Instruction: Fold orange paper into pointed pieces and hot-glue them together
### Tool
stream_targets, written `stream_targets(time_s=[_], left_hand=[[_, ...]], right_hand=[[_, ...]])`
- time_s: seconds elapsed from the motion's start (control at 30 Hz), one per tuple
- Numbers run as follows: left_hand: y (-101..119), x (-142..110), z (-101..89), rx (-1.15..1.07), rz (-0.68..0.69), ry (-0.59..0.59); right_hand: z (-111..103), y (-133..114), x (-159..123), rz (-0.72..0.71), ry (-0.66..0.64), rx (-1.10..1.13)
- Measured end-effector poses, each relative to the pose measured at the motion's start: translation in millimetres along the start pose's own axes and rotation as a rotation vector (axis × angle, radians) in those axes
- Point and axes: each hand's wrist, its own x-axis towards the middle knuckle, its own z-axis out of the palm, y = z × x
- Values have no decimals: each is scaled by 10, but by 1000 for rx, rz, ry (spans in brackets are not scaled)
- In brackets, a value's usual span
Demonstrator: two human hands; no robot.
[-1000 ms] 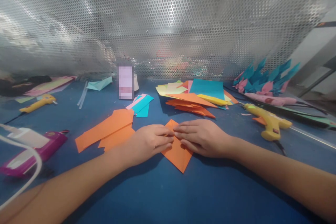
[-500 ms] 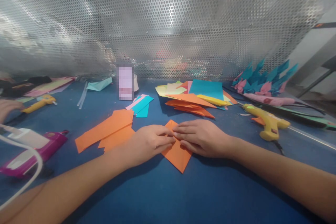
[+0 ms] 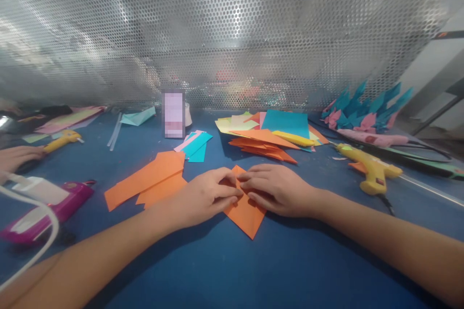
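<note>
A folded piece of orange origami paper (image 3: 250,219) lies diamond-shaped on the blue tabletop, one point toward me. On its left side, my left hand (image 3: 210,196) is closed, with bent thumb and fingers pinching at the middle fold. My right hand (image 3: 277,189) presses the right side, its fingers curled together over the paper's upper half. The fingertips of both hands nearly meet, hiding the centre crease. Beside my left forearm are overlapping orange folded sheets (image 3: 145,178).
Orange folded pieces (image 3: 264,147) and a yellow cutter (image 3: 293,138) lie ahead with coloured sheets. Right are a yellow glue gun (image 3: 373,169) and blue-pink paper flowers (image 3: 369,108). At left, another person's hand (image 3: 21,156) touches a yellow glue gun (image 3: 63,141), near a magenta power strip (image 3: 74,198).
My left fingers have bent and lifted slightly at the fold; my right fingers curl a little more. Another person's hand has come in from the left and nudged the glue gun rightward.
</note>
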Motion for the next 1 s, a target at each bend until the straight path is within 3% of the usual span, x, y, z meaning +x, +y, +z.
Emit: stream_targets(time_s=[0.4,1.0], left_hand=[[-68,65,-79,-141,-103,-101],[-164,91,-157,-61,-50,-197]], right_hand=[[-21,-36,37,11,-86,-27],[-20,-27,36,14,-103,-26]])
